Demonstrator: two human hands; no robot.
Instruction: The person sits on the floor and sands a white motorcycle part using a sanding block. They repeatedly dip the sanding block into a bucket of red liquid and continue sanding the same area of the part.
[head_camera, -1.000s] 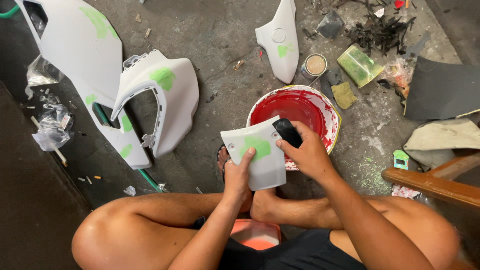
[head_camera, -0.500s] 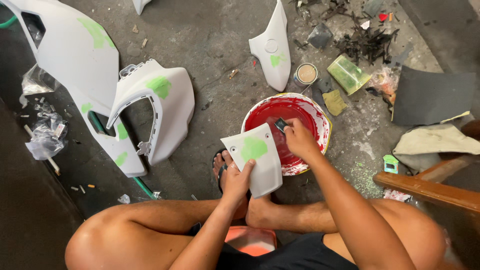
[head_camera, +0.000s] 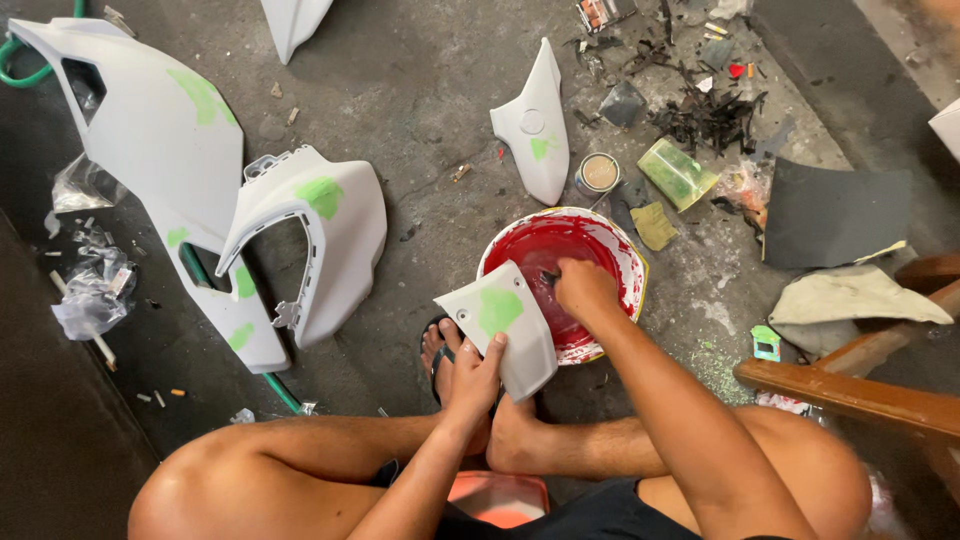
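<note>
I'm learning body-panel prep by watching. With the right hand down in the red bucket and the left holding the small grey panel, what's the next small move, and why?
Probably lift the right hand out of the red bucket and bring the dark piece it grips back to the green patch on the small grey panel. The left hand holds that panel tilted over the bucket's rim, patch facing up.

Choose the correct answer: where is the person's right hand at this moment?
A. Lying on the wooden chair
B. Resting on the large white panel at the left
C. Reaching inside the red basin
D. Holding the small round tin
C: the right hand reaches over the rim into the red basin and grips a small dark object, while the left hand holds the small grey panel with a green patch beside the basin.
</note>
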